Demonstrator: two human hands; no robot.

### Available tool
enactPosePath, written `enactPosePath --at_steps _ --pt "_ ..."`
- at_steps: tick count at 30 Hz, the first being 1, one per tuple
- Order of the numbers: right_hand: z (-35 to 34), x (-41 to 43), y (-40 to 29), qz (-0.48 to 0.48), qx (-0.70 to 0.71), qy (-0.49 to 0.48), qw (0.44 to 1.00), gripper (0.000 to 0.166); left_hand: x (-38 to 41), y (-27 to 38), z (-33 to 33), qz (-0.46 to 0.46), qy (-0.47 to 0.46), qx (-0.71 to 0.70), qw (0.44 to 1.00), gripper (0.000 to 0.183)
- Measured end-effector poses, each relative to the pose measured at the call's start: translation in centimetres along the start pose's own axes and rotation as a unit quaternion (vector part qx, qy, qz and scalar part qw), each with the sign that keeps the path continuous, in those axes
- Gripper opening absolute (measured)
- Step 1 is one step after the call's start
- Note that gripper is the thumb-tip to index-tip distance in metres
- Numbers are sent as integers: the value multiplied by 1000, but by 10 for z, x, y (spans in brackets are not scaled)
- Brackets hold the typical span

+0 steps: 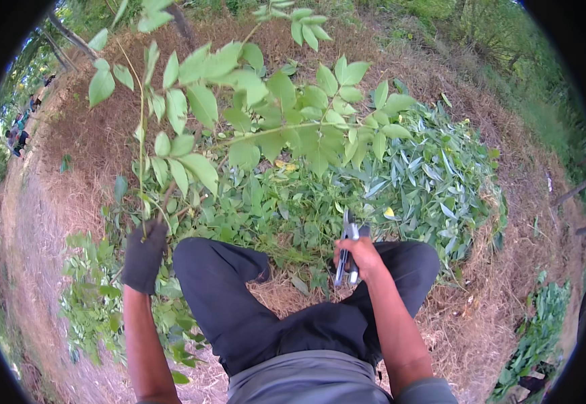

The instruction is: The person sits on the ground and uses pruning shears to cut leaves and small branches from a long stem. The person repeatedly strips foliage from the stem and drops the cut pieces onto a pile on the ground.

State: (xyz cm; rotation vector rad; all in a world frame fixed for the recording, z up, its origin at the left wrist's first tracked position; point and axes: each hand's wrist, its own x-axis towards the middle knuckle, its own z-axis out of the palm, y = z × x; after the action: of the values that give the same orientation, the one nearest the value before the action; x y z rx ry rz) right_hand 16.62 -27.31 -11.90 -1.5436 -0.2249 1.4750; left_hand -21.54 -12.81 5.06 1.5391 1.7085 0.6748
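My left hand (145, 258), in a dark glove, is closed around the lower stems of a leafy green branch (293, 126). The branch rises from the fist and fans out to the right, above the ground. My bare right hand (361, 255) grips metal pruning shears (346, 247) over my right knee, blades pointing away from me. Whether the blades are apart is hard to tell. Beyond my knees lies a broad heap of cut leafy stems (419, 177), partly hidden behind the raised branch.
More leafy cuttings (91, 293) lie beside my left arm. Another pile of green leaves (538, 328) is at the lower right. Dry grass (454, 323) covers the ground around my crossed legs. Several people (17, 134) are far off at the left, near slim tree trunks (70, 35).
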Motion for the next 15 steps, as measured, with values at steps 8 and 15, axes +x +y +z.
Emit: enactPosePath --at_steps 8,15 --pt "102 -18 -44 -81 -183 -178 964 29 33 -25 29 -156 -88 -250 952 18" --pt "226 -19 -56 -184 -203 -242 931 48 34 -32 25 -123 -149 -368 910 20"
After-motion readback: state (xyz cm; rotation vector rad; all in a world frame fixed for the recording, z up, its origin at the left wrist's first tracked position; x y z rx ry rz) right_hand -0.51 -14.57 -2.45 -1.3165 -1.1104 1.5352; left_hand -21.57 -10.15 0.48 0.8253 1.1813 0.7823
